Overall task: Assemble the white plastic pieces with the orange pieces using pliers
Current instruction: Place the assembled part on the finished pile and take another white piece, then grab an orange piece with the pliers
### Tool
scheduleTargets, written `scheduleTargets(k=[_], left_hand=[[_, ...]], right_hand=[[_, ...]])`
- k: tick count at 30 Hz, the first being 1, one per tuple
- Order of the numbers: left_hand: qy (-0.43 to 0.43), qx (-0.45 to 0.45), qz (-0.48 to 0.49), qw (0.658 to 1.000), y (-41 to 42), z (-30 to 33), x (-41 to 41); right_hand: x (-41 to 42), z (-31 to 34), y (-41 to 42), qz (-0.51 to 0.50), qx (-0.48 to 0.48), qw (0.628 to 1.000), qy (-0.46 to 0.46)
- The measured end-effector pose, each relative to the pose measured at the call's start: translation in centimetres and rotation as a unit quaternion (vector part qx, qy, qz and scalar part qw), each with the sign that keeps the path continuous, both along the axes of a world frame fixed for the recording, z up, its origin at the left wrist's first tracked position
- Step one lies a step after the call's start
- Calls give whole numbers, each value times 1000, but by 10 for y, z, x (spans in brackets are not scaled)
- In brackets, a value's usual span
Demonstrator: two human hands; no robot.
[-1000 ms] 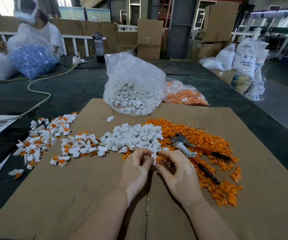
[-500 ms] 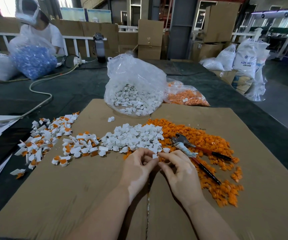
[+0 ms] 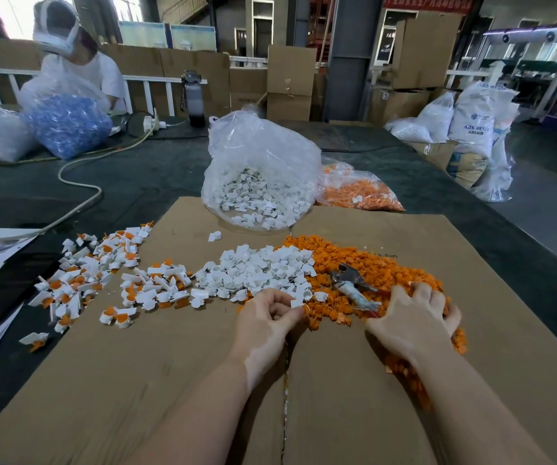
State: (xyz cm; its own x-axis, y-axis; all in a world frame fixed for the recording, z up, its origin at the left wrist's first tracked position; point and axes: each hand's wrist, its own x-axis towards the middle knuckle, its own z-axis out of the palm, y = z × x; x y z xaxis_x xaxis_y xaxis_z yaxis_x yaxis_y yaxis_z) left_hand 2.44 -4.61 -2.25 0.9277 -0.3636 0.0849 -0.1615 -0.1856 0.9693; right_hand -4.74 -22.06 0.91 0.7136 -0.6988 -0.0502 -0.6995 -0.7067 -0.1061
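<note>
Two hands work over corrugated cardboard (image 3: 170,380): the left hand (image 3: 265,322) pinches a small white plastic piece (image 3: 296,303). The right hand (image 3: 414,322), fingers curled, reaches into loose orange pieces (image 3: 387,270) beside steel pliers (image 3: 351,281); whether it grips anything is unclear.

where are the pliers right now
In the head view the pliers lie on the orange pieces, right of centre on the cardboard, their handles running under the right hand.
</note>
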Motion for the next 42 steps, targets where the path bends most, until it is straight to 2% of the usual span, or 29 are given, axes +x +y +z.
scheduleTargets(k=[4, 7, 10, 13, 18, 23, 28, 36, 38, 42], left_hand=[[23, -19, 8, 1000, 0, 3, 1], [106, -91, 11, 990, -2, 8, 1], [207, -182, 21, 961, -4, 16, 5], [244, -203, 31, 948, -3, 21, 11], [245, -195, 60, 948, -1, 30, 18], [255, -189, 74, 945, 1, 32, 21], [267, -189, 86, 941, 1, 32, 21], [273, -212, 91, 934, -2, 32, 20], [272, -216, 89, 934, -2, 33, 19], [278, -223, 83, 931, 0, 35, 18]], right_hand=[[-2, 4, 1, 27, -65, 997, -23], [-4, 12, 7, 73, -60, 993, -71], [-4, 24, 19, 107, 83, 986, -99], [-6, 34, 31, 142, 248, 951, -120], [-9, 42, 45, 181, 372, 907, -78], [-8, 43, 50, 174, 440, 878, -67], [-7, 40, 54, 201, 403, 890, -67], [-7, 30, 61, 220, 258, 936, -94], [-7, 28, 59, 216, 272, 932, -103], [-9, 29, 56, 182, 372, 903, -117]])
